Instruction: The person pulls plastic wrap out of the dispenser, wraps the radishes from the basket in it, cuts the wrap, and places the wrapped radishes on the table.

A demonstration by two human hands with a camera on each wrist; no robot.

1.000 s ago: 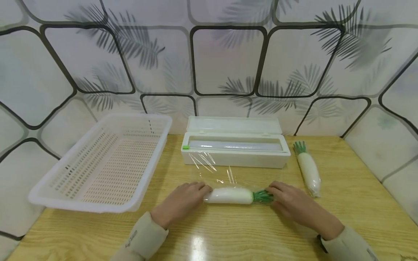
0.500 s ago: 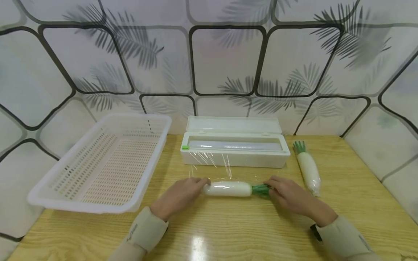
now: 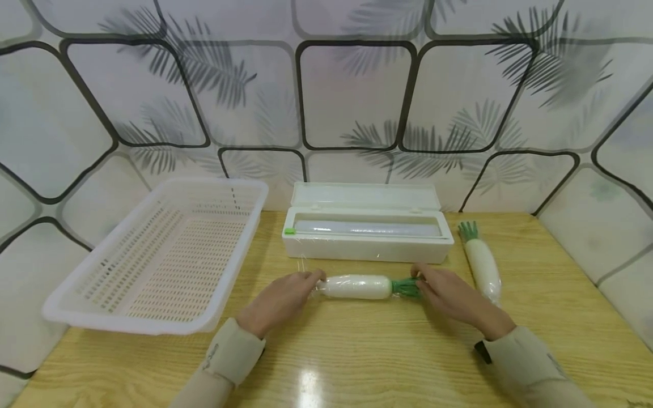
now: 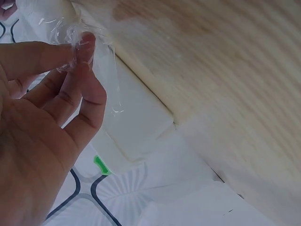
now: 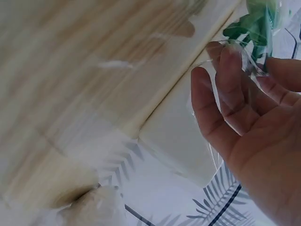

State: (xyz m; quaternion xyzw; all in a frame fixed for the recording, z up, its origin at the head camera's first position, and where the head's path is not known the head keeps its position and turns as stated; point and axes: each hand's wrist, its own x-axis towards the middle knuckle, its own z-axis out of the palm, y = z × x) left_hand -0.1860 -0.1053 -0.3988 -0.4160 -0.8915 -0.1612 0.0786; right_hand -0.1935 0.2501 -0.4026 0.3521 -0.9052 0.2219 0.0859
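A white radish (image 3: 357,287) with green leaves (image 3: 405,287) lies crosswise in front of the dispenser box, wrapped in clear plastic wrap (image 4: 70,35). At its rounded end my left hand (image 3: 279,300) pinches the gathered film; in the left wrist view, thumb and fingers of that hand (image 4: 42,108) close on a crumpled bunch. My right hand (image 3: 454,294) is at the leafy end. Seen from the right wrist, its fingers (image 5: 229,80) curl around film just beside the leaves (image 5: 256,33). Faint film strands show between the radish and the box.
Behind the radish stands a white wrap dispenser box (image 3: 367,249), lid raised, a film roll (image 3: 367,227) inside and a green slider (image 3: 289,231) at its left. A second wrapped radish (image 3: 482,263) lies right. A white basket (image 3: 127,324) stands left on the wooden table (image 3: 388,362).
Both hands have moved the radish away from me, closer to the box, rolling it into the film. The film stretch between radish and box has shortened.
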